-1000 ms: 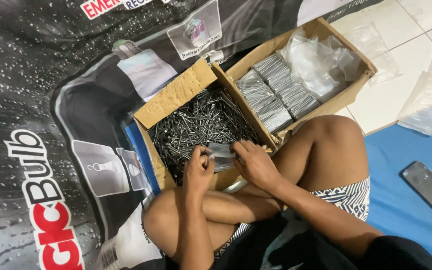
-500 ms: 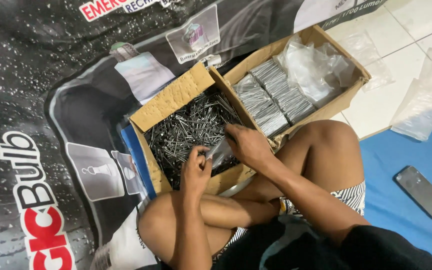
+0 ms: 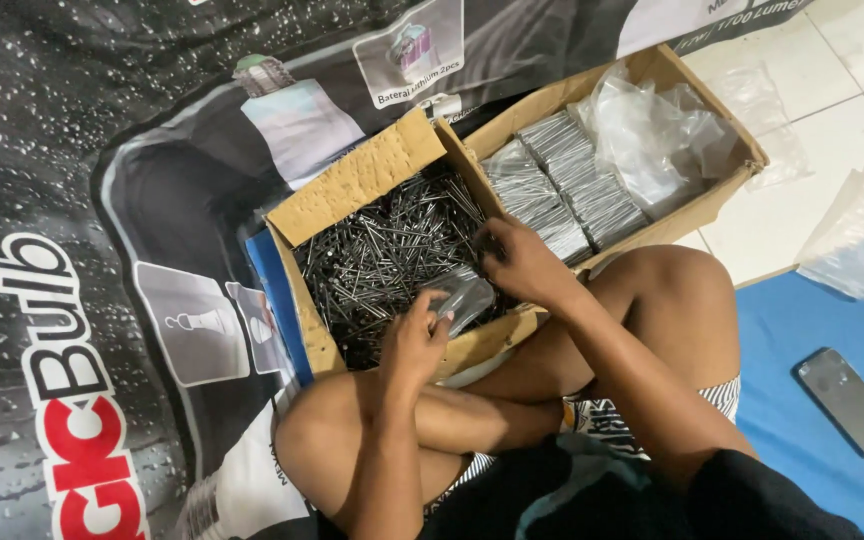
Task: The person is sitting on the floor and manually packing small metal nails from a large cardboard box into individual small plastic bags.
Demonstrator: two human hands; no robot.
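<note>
Nails (image 3: 382, 250) are filling the near box (image 3: 352, 190) in front of my crossed legs, a loose dark tangle lying every which way. My left hand (image 3: 414, 340) is pinching a small clear bag (image 3: 462, 298) by its mouth, holding it just over the nails at the box's near edge. My right hand (image 3: 517, 262) is reaching down into the pile beside the box's right wall, fingers curled as if gathering some; whether they are closing on any, I cannot tell. I am judging the nails stiff, heavy in a bunch and sharp at the tips, so best taken by their shanks in a loose handful. The bag is looking thin, soft and slippery, likely to tear on a point. Beside us, the far box (image 3: 722, 195) is holding packed bundles (image 3: 562, 190) and crumpled plastic (image 3: 652, 140).
</note>
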